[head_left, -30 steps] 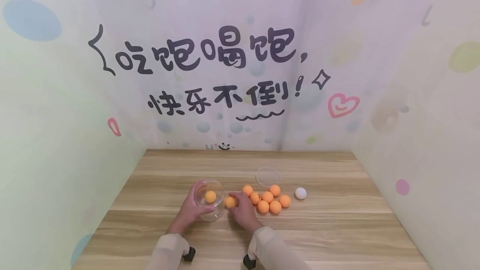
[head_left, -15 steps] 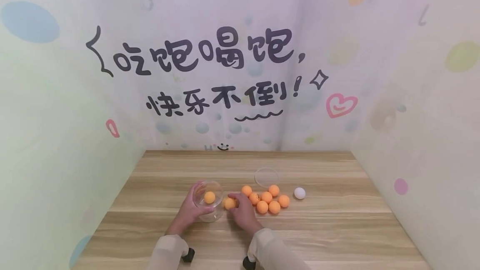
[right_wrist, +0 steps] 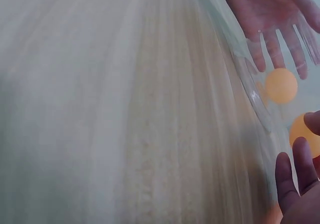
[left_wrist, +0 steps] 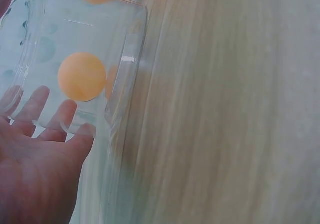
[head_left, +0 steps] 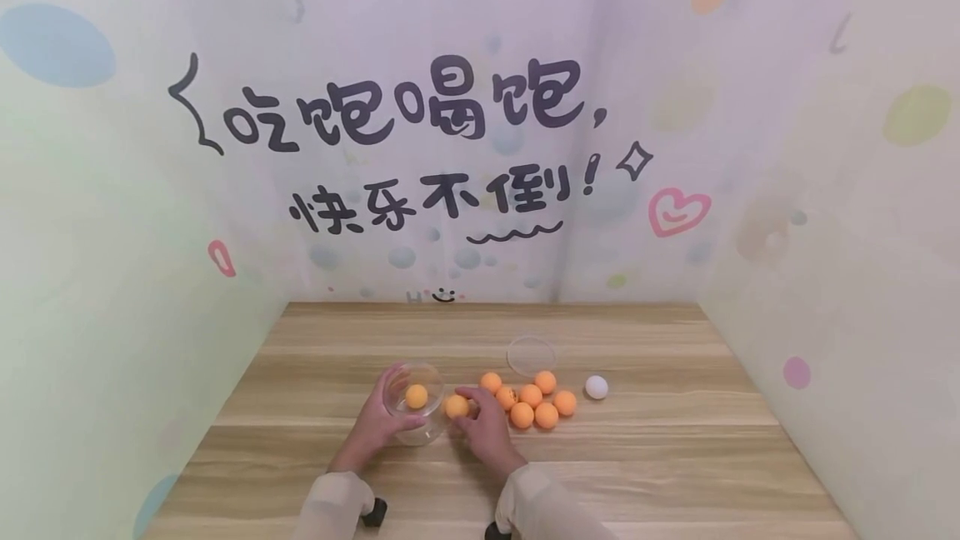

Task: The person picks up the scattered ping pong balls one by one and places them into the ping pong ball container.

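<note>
My left hand (head_left: pixel 377 422) holds a clear plastic jar (head_left: pixel 429 432), thumb on the near side and fingers round the far left side. One orange ping-pong ball (head_left: pixel 416 396) lies inside; the left wrist view shows this ball (left_wrist: pixel 82 76) through the clear wall, above the fingertips. Just right of the jar, my right hand (head_left: pixel 487 433) pinches another orange ping-pong ball (head_left: pixel 456 407) between thumb and fingers. In the right wrist view the pinched ball (right_wrist: pixel 304 134) is partly cut off by the frame edge, and the jar stands beyond it.
Several loose orange ping-pong balls (head_left: pixel 531 395) lie clustered to the right of my right hand. A white ball (head_left: pixel 596 387) sits farther right. Behind the cluster lies a clear round lid (head_left: pixel 532 356). Printed walls (head_left: pixel 495 273) enclose the wooden table (head_left: pixel 637 457) at the back and sides.
</note>
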A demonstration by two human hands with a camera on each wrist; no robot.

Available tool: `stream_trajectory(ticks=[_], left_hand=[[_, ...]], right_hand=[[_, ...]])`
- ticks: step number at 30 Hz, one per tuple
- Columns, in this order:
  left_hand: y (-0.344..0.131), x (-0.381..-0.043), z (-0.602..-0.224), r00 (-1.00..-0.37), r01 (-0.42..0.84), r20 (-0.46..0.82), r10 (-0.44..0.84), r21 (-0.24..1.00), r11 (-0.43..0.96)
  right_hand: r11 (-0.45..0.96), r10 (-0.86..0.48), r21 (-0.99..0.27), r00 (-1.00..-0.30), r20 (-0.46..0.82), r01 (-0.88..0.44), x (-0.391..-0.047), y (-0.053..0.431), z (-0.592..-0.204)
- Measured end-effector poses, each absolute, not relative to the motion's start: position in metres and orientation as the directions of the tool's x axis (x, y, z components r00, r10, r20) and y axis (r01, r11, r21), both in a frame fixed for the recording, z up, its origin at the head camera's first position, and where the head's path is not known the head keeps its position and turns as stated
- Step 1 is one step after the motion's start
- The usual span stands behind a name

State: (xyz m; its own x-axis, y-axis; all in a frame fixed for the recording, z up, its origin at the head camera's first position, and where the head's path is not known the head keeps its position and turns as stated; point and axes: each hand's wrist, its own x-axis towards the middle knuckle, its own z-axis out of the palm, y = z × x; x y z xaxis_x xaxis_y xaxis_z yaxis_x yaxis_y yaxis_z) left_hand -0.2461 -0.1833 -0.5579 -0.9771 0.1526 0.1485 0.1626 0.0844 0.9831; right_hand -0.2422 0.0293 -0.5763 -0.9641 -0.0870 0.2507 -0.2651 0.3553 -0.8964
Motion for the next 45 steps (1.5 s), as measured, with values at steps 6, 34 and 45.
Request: stream_trajectory(ticks=[6, 34, 45], left_hand=[[-0.186, -0.245, -0.558, -0.977, 0.159, 0.146, 0.157, 0.984, 0.077], [-0.183, -0.245, -0.559, -0.975, 0.164, 0.147, 0.165, 0.982, 0.093], [-0.185, -0.244, -0.558, -0.977, 0.163, 0.141, 0.158, 0.978, 0.131]], right_hand=[[0.341, -0.07, -0.902, -0.964, 0.258, -0.266, -0.238, 0.027, -0.574], [0.061, 0.138, -0.967, -0.957, 0.254, -0.248, -0.213, 0.009, -0.533], [0.003, 0.115, -0.964, -0.958, 0.263, -0.264, -0.198, 0.007, -0.506]])
